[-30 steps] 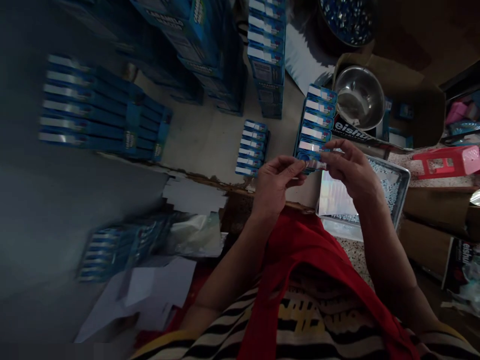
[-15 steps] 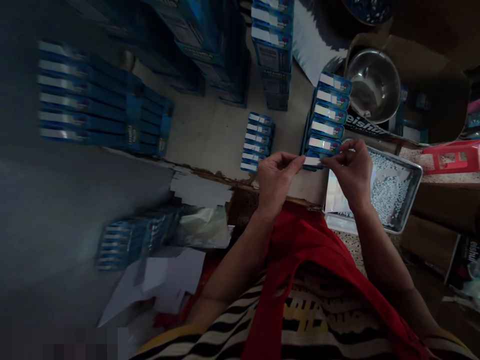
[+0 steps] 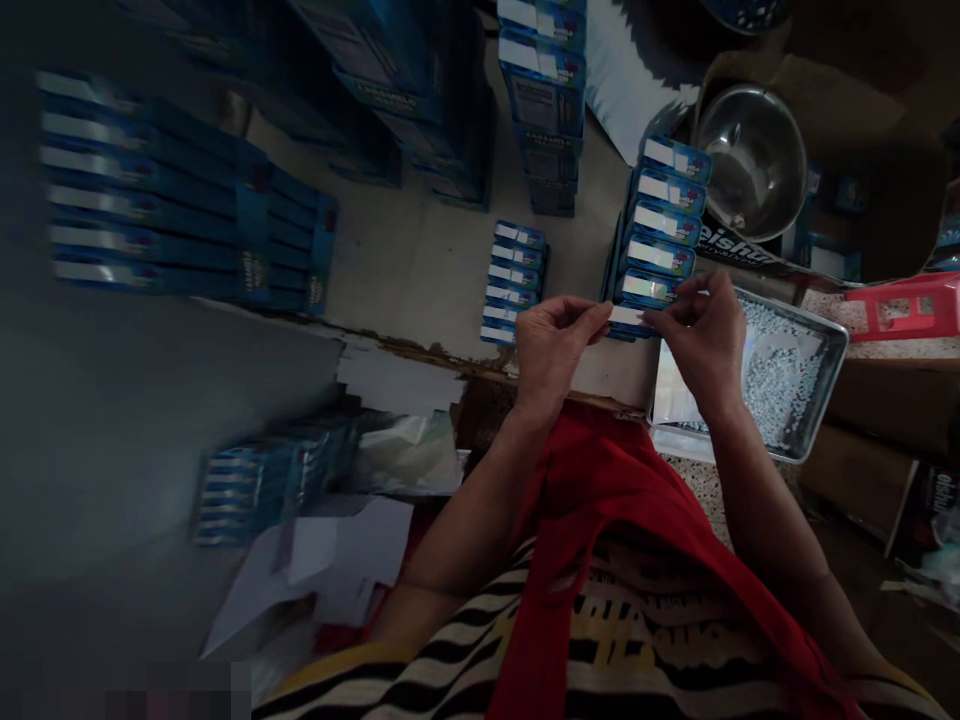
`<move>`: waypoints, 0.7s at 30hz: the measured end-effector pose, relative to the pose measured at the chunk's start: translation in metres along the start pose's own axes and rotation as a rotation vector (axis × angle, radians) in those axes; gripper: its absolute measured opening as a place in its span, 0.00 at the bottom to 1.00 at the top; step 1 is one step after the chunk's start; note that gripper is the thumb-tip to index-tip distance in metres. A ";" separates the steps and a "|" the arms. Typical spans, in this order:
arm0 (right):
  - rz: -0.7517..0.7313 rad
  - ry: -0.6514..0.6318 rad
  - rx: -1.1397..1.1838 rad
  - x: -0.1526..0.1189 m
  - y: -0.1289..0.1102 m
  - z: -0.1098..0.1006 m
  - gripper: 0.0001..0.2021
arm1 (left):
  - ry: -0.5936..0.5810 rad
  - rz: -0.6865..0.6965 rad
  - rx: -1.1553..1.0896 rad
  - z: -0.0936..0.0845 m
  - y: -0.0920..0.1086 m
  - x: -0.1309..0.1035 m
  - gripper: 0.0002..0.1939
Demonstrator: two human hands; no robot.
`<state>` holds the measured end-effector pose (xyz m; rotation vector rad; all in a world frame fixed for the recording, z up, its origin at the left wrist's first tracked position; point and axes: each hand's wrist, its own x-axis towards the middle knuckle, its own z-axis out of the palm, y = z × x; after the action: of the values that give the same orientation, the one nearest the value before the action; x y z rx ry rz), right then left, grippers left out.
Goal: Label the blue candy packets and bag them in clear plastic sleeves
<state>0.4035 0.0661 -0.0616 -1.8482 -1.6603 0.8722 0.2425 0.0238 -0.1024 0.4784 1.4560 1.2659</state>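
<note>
A short white label [image 3: 627, 315] lies across the nearest end of a row of small blue packs [image 3: 670, 228], each with a white strip on top. The thumb and fingers of my left hand [image 3: 553, 350] close on the label's left end. At its right end, the fingertips of my right hand [image 3: 709, 350] are pinched in the same way. Partly under my right wrist is a shiny pale sheet [image 3: 675, 385], lying on a metal tray [image 3: 825, 400] of small pale beads. A shorter row of blue packs [image 3: 517, 268] stands just beyond my left hand.
Tall stacks of blue boxes [image 3: 536, 110] stand along the back of the worktop [image 3: 405, 250], with a bundle of long blue boxes [image 3: 195, 205] at left. A steel bowl [image 3: 754, 160] sits back right, near a red plastic stand [image 3: 911, 308]. Papers [image 3: 352, 545] lie below the edge.
The view has shifted slightly, so the boxes at left sit a little farther left. Both hands stay at the label's ends, almost unmoved.
</note>
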 end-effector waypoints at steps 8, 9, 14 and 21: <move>0.008 -0.028 -0.015 0.001 0.000 -0.001 0.15 | -0.016 -0.011 -0.019 0.000 -0.001 0.004 0.14; 0.011 -0.033 -0.018 0.001 -0.001 -0.001 0.15 | -0.013 -0.016 -0.013 0.000 -0.001 0.005 0.14; 0.028 -0.051 -0.093 0.000 -0.004 0.000 0.16 | -0.033 -0.058 0.008 -0.002 -0.004 0.009 0.17; 0.050 0.029 -0.179 -0.003 0.005 -0.005 0.20 | -0.093 -0.320 -0.067 -0.004 -0.014 0.021 0.28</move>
<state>0.4100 0.0628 -0.0616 -2.0192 -1.7289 0.7335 0.2369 0.0342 -0.1252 0.2432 1.3453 1.0200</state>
